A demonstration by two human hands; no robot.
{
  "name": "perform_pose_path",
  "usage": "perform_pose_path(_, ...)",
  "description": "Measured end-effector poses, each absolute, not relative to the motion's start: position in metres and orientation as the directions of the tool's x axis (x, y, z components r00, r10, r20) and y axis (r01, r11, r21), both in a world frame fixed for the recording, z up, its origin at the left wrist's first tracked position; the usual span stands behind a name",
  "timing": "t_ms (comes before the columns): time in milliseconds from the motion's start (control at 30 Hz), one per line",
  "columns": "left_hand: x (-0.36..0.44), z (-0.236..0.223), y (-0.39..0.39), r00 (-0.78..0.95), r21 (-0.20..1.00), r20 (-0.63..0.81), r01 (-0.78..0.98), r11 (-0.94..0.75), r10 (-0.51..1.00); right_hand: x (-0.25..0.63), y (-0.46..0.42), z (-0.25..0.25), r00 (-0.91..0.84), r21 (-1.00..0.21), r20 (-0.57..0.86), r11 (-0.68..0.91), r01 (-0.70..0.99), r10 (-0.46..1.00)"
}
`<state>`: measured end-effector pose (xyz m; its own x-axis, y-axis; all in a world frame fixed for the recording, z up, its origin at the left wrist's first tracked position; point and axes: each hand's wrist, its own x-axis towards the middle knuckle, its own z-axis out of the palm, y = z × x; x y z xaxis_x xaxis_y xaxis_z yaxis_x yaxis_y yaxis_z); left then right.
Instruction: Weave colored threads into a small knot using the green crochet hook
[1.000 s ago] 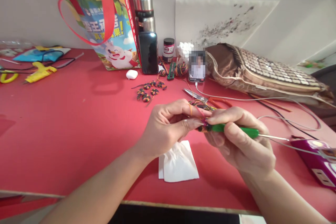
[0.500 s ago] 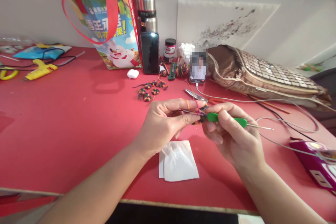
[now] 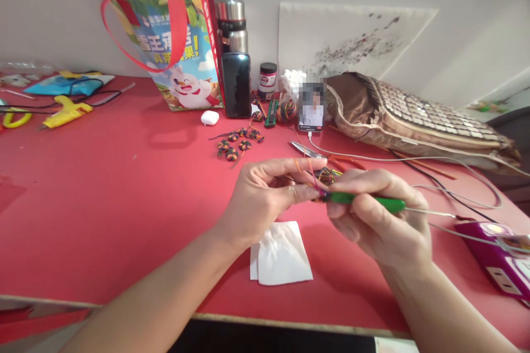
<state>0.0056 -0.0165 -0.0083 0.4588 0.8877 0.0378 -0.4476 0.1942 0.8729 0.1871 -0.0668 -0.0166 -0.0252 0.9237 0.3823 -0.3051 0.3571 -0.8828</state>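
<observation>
My right hand (image 3: 383, 215) is closed around the green handle of a crochet hook (image 3: 368, 202); a thin metal shaft sticks out of the handle's right end. Between the thumb and fingers of my left hand (image 3: 269, 193) is a small dark multicoloured crochet piece (image 3: 319, 196), mostly covered by the fingertips. Yarn (image 3: 312, 171) in pink and orange runs over my left index finger down to the piece. The hook's working tip is hidden at the piece. Behind my fingers lies a tangle of multicoloured yarn (image 3: 328, 175).
Several small crocheted pieces (image 3: 232, 153) lie beyond my hands. Scissors (image 3: 306, 150), a propped phone (image 3: 311, 116), a dark phone (image 3: 237, 85) and a yarn ball (image 3: 285, 111) stand further back. White tissue (image 3: 285, 256) lies below my hands. A purple power strip (image 3: 492, 253) and cable are at right.
My right hand has moved right and slightly down with the crochet hook, drawing away from my left hand. The pink yarn now slants from my left index finger toward the hook.
</observation>
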Motion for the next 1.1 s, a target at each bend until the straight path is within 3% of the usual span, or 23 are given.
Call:
perform_pose_path(100,0.007,-0.011,-0.017,0.396,0.878,-0.028,-0.430,0.212,0.918,0.175,-0.065,-0.015,0.130,-0.887,0.266,0.295,-0.355,0.955)
perform_pose_path(200,0.007,-0.011,-0.017,0.396,0.890,-0.069,-0.391,0.236,0.916,0.169,-0.062,-0.016,0.194,-0.880,0.236,0.294,-0.372,0.952)
perform_pose_path(400,0.003,-0.008,-0.014,0.444,0.931,-0.067,-0.294,0.216,0.894,0.169,-0.063,-0.016,0.069,-0.894,0.220,0.229,-0.386,0.973)
perform_pose_path(533,-0.002,-0.007,-0.006,0.451,0.863,-0.164,-0.365,0.349,0.878,0.166,-0.069,-0.016,-0.056,-0.894,0.213,0.171,-0.413,0.976)
perform_pose_path(633,-0.004,-0.005,-0.005,0.466,0.810,-0.155,-0.445,0.382,0.871,0.164,-0.069,-0.017,-0.002,-0.878,0.213,0.191,-0.440,0.977)
perform_pose_path(833,0.000,-0.001,-0.011,0.457,0.816,-0.023,-0.506,0.280,0.889,0.166,-0.059,-0.021,0.115,-0.861,0.172,0.206,-0.465,0.978)
perform_pose_path(1100,0.008,-0.001,-0.017,0.323,0.844,-0.080,-0.481,0.236,0.943,0.164,-0.061,-0.025,0.104,-0.879,0.196,0.222,-0.422,0.975)
